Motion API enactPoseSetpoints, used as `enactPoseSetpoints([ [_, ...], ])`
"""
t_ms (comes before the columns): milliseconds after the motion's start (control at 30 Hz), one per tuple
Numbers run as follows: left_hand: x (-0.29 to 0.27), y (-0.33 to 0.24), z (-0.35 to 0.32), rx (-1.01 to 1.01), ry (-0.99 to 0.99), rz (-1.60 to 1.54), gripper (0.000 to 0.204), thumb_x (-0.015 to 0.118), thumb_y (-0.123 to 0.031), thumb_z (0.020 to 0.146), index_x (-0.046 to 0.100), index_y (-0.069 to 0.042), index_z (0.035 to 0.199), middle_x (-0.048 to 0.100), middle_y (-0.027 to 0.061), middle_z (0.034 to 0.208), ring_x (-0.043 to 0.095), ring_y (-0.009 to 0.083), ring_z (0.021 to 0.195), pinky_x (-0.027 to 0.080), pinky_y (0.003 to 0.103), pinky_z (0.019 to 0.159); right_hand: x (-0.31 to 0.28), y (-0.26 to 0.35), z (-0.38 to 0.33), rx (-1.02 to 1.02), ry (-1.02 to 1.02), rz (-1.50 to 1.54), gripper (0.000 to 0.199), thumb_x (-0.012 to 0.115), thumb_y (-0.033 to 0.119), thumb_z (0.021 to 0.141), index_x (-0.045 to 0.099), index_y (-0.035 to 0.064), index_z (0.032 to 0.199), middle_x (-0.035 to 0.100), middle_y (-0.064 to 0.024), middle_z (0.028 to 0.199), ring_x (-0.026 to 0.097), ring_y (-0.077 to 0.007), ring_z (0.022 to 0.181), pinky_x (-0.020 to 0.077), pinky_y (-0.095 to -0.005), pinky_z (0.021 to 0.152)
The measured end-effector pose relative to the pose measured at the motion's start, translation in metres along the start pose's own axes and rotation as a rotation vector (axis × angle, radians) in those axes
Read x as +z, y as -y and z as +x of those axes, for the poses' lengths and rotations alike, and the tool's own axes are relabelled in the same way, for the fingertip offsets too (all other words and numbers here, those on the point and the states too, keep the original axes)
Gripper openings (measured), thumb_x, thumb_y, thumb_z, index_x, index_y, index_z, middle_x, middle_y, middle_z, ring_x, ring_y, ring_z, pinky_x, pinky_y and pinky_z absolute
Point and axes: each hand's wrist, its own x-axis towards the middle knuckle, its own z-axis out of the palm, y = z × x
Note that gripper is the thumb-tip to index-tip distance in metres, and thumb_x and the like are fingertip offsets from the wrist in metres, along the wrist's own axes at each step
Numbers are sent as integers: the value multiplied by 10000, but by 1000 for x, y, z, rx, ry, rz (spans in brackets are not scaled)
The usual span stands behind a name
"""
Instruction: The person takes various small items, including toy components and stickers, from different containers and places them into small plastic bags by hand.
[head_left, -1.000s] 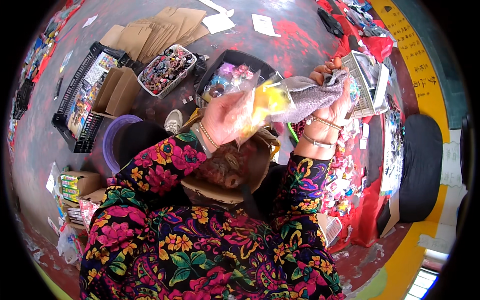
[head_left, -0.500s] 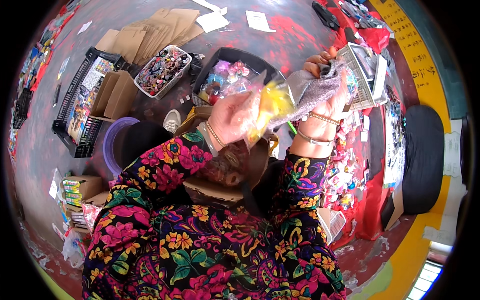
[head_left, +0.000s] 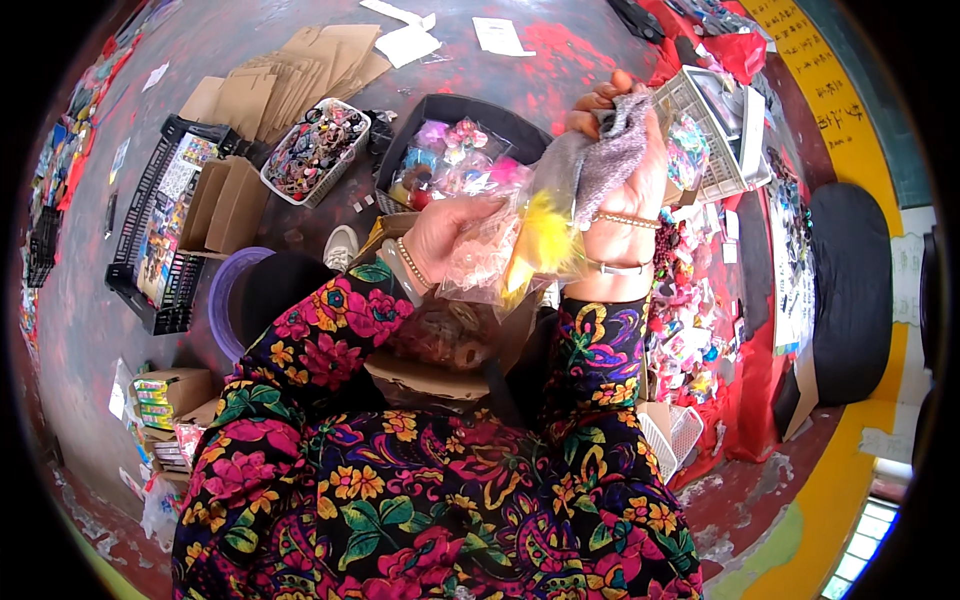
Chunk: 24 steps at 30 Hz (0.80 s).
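I see my left hand [head_left: 450, 232] pinching the near edge of a clear plastic bag [head_left: 495, 258], which hangs in the air between both hands, above the open cardboard box [head_left: 440, 372] on my lap. A yellow fluffy piece [head_left: 545, 240] sits inside the bag. My right hand [head_left: 625, 165] is closed around a grey fuzzy cloth [head_left: 612, 150], raised above the bag's far side; I think its lower fingers also hold the bag's mouth, but the plastic blurs that spot.

The risk I judge: the thin grip on slick plastic could slip, tipping the bag so the yellow piece drops into the box or onto the red floor [head_left: 560, 60]. The grey cloth could also snag the bag's edge and drag it shut.
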Motion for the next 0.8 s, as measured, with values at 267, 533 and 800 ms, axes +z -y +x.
enactPoseSetpoints([
  [267, 5, -21, -3, 509, 52, 144, 285, 450, -195, 899, 546, -3, 1085, 596, 153, 898, 581, 250, 733, 478, 372, 702, -5, 65, -28, -381, -2, -616, 192, 504, 117, 893, 566, -11, 1021, 596, -70, 828, 552, -142, 707, 465, -242, 584],
  [533, 34, -53, -7, 670, 63, -189, 317, 504, -327, 874, 524, -57, 1039, 464, 90, 796, 426, 170, 723, 385, 300, 699, -30, -21, -43, 169, 158, -1690, 949, 779, 163, 631, 228, 84, 1400, 473, -147, 1264, 540, -193, 978, 446, -301, 848],
  [800, 32, -55, -13, 585, 88, -130, 366, 448, -339, 907, 517, -67, 1142, 553, 180, 1003, 515, 207, 776, 421, 302, 720, -82, -57, -24, -19, -67, -1316, 236, 566, 174, 885, 593, 2, 1044, 630, -18, 868, 555, -83, 738, 453, -228, 668],
])
